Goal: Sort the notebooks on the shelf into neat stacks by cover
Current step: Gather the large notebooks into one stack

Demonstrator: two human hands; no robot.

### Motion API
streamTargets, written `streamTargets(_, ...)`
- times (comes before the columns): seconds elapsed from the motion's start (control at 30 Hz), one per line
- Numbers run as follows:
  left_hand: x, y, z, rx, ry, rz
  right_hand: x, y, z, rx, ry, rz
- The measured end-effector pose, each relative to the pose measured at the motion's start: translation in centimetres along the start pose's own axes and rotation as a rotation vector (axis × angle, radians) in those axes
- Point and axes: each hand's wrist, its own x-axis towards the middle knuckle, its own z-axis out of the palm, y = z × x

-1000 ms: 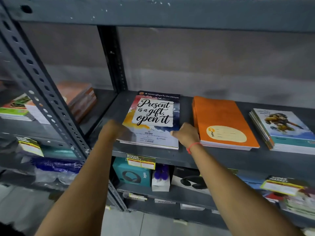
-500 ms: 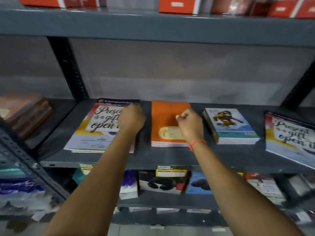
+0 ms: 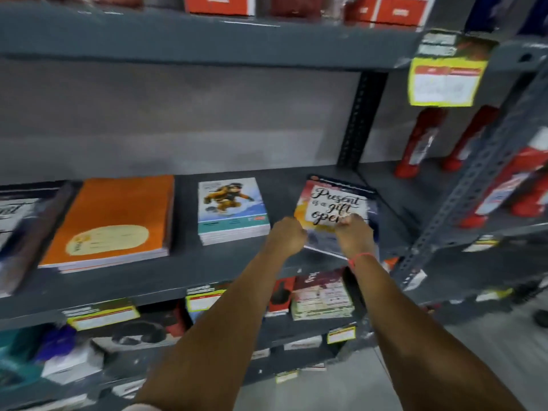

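At the far left edge of the shelf (image 3: 207, 268) a lettered-cover stack (image 3: 17, 229) is cut off by the frame and blurred; only part of its script can be read. Beside it an orange stack (image 3: 112, 221) is seen lying flat, its edges fairly even. Next, well apart from it, a cartoon-cover stack (image 3: 231, 210) is noted, also squared.

Further right, the left hand (image 3: 286, 235) is found curled at the near-left corner of a tilted "Present is a gift" notebook (image 3: 335, 203); the fingers are hidden behind the knuckles, so a firm hold cannot be confirmed. The right hand (image 3: 353, 232), with a red wrist thread (image 3: 360, 258), is closed over the notebook's lower cover, apparently pinching its near edge. The notebook is placed at the right end of the shelf, skewed against the upright post (image 3: 360, 120).

The step in hand is judged to be taking up this stray lettered copy. The next move would call for it to be lifted clear and carried leftward past two stacks to its matching pile, then squared.

It cannot be told whether one notebook or several lie under the hands. Red bottles (image 3: 421, 140) in the neighbouring bay and the price tags (image 3: 444, 81) are too blurred to be read.
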Motion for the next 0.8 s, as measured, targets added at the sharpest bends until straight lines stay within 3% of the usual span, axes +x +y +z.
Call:
streamTargets(0.13, 1.3, 1.4, 2.5, 0.065, -0.054, -0.079, 2.1, 5.3, -2.0, -0.051, 0.0, 0.145)
streamTargets(0.4, 2.8, 1.7, 3.6, 0.158, 0.062, -0.269, 4.0, 8.7, -3.0, 0.119, -0.084, 0.282)
streamTargets(0.57, 3.9, 2.0, 2.9, -0.108, 0.129, -0.457, 5.3, 8.7, -4.0, 0.396, -0.128, 0.403)
streamTargets(0.8, 4.3, 3.5, 1.2, -0.371, 0.086, -0.468, 6.0, 7.7, -6.4, 0.528, -0.186, 0.417)
